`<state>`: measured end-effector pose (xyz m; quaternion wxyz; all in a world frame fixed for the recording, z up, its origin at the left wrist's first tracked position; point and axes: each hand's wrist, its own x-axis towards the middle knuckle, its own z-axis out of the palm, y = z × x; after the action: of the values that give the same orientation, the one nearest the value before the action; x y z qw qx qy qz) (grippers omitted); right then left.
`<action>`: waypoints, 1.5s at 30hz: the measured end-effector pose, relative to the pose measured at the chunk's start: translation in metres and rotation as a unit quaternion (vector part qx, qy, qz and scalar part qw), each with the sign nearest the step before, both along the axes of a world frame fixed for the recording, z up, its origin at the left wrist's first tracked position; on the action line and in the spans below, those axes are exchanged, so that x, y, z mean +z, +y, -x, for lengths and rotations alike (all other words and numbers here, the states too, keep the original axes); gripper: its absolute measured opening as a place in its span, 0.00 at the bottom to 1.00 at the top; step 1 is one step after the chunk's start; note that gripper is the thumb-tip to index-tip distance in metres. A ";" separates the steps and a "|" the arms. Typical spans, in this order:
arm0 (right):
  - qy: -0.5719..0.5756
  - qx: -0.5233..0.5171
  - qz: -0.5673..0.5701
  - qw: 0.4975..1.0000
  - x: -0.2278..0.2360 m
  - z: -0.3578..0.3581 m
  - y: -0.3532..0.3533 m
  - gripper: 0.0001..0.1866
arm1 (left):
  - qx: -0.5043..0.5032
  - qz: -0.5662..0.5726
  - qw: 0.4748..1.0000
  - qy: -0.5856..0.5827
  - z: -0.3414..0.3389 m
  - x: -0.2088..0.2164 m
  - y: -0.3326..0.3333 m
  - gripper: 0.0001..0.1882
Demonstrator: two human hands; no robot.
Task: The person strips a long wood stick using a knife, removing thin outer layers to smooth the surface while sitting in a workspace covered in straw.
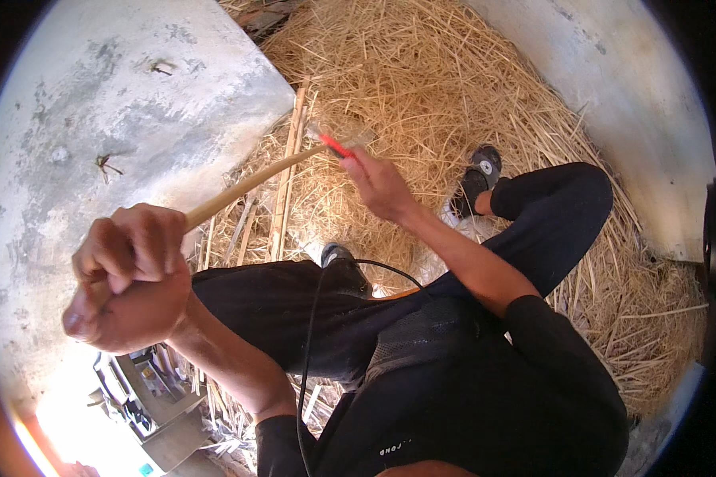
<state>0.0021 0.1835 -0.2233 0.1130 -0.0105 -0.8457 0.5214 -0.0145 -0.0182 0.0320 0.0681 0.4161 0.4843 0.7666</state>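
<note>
My left hand (131,274), raised at the left, is closed in a fist around one end of a pale wooden stick (243,188). The stick slants up to the right and tapers toward its far end. Near that end, my right hand (380,184) is closed on a red-and-black-handled tool (336,146). The tool's head is blurred, so its exact kind does not show. It crosses the stick's far part in the picture; whether the two touch I cannot tell.
Loose straw (422,87) covers the floor around my feet. Long wooden strips (290,171) lie on it beyond my left knee. Whitewashed walls (127,103) stand at left and right. A grey bin-like container (163,393) sits at lower left. A black cable (310,350) hangs across my lap.
</note>
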 end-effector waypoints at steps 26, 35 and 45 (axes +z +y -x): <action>0.072 0.025 0.021 0.997 0.100 -0.041 -0.032 0.09 | 0.084 -0.095 0.987 0.103 -0.007 -0.011 0.024 0.20; 0.029 0.082 0.043 0.995 0.120 -0.053 -0.026 0.11 | 0.207 -0.055 0.968 0.131 -0.022 -0.011 0.028 0.21; 0.089 0.186 0.059 0.977 0.134 -0.062 -0.027 0.12 | 0.305 -0.030 0.933 0.191 -0.020 -0.010 0.031 0.19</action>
<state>0.0644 0.1569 -0.0889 0.0884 0.1873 -0.7873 0.5807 0.0051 0.0127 0.0219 -0.2752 0.3888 0.5685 0.6707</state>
